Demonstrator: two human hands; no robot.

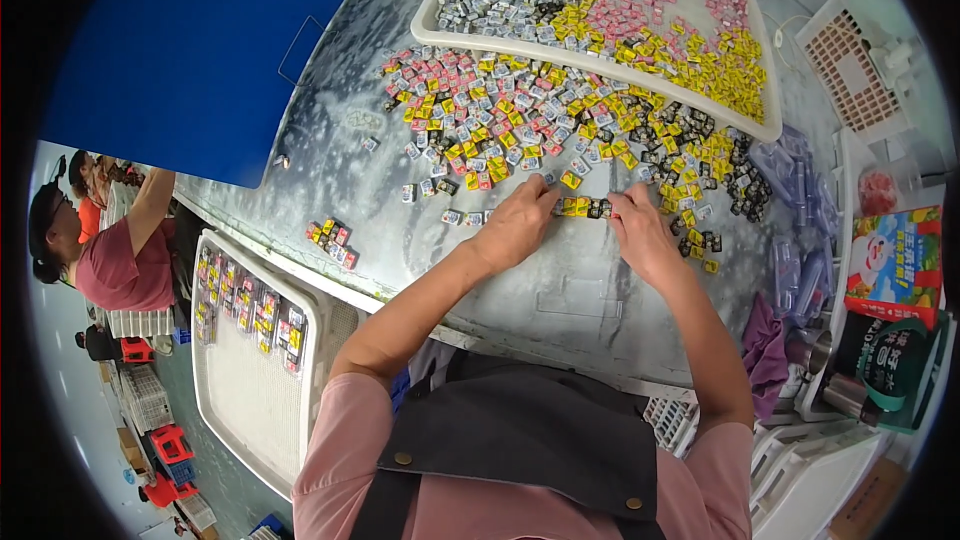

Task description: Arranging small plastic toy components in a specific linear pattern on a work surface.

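Observation:
A short row of small yellow and black blocks (pixel 578 207) lies on the grey table between my hands. My left hand (pixel 518 222) pinches its left end, fingers closed. At the right end, my right hand (pixel 642 232) presses in with thumb and fingers together. A few white blocks (pixel 462 218) sit in a line just left of my left hand. Beyond both hands spreads a loose heap of small pink, yellow, white and black blocks (pixel 520 115). A small pink and yellow cluster (pixel 332 240) rests apart on the left.
A white tray (pixel 600 60) of colour-sorted blocks stands behind the heap. Clear plastic tubes (pixel 800 180) lie at the right, near a colourful box (pixel 895 260). Lower left, another white tray (pixel 250 420) holds packed rows. A blue panel (pixel 200 50) and a co-worker (pixel 120 250) are at left.

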